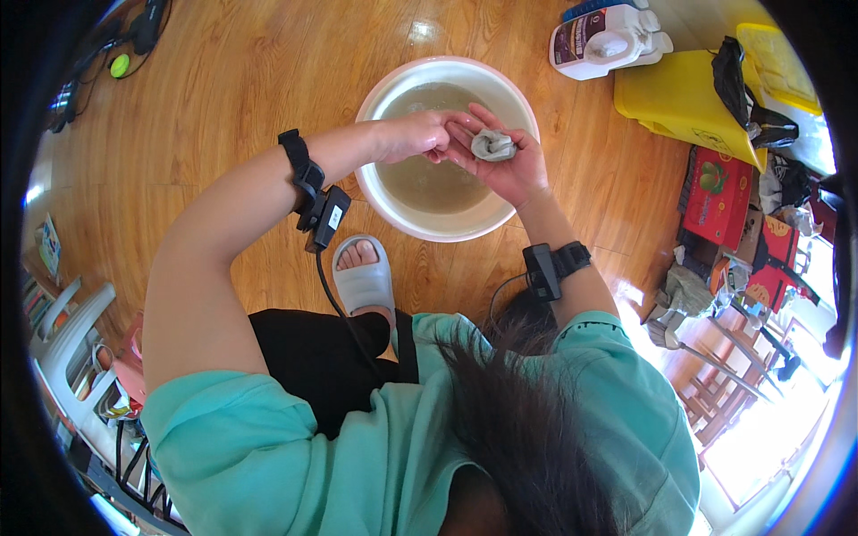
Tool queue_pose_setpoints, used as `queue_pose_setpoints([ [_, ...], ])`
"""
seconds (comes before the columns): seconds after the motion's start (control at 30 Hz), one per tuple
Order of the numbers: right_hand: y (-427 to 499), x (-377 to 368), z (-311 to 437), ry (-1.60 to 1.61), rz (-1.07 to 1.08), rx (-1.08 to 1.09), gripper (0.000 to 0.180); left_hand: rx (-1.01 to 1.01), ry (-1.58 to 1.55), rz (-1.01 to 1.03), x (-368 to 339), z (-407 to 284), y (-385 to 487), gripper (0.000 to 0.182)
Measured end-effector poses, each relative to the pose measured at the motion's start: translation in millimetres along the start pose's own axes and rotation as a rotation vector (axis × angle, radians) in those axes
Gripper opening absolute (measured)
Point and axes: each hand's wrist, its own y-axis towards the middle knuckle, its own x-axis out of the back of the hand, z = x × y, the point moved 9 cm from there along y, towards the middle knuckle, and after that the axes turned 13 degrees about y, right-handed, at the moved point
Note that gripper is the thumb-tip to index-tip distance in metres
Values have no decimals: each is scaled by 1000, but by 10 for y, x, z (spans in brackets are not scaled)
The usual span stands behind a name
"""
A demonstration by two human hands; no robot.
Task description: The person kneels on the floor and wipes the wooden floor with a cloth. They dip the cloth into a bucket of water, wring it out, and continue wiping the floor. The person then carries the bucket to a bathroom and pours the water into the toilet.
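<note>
My left hand (419,136) reaches over a round basin (527,127) with a white inside and a pinkish rim. Its bent fingers touch the fingers of my right hand (515,169); whether anything lies between them is hidden. Palm up over the basin's right side, my right hand holds a small, wet-looking, bunched grey cloth (493,145), with the thumb against it and the other fingers stretched out. Cloudy greyish-brown water (429,187) stands in the basin below both hands. Both hands look wet.
The basin is on a wood-look floor (268,87). White plastic jugs (603,41) and a yellow bin (684,100) with a black bag are at the upper right. Red boxes (717,194) and a broom (663,333) lie farther right. A slippered foot (365,278) is just below the basin.
</note>
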Motion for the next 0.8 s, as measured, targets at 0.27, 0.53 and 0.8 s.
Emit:
queue_pose_setpoints([
  [0.27,-83,124,174,-87,-86,88,60,-25,318,-254,308,68,-23,18],
  [0.53,-65,148,66,146,-3,47,59,-536,1019,-668,95,-622,-202,18],
  [0.8,-1,129,-8,312,49,4,57,-594,1131,-692,12,-683,-281,10],
])
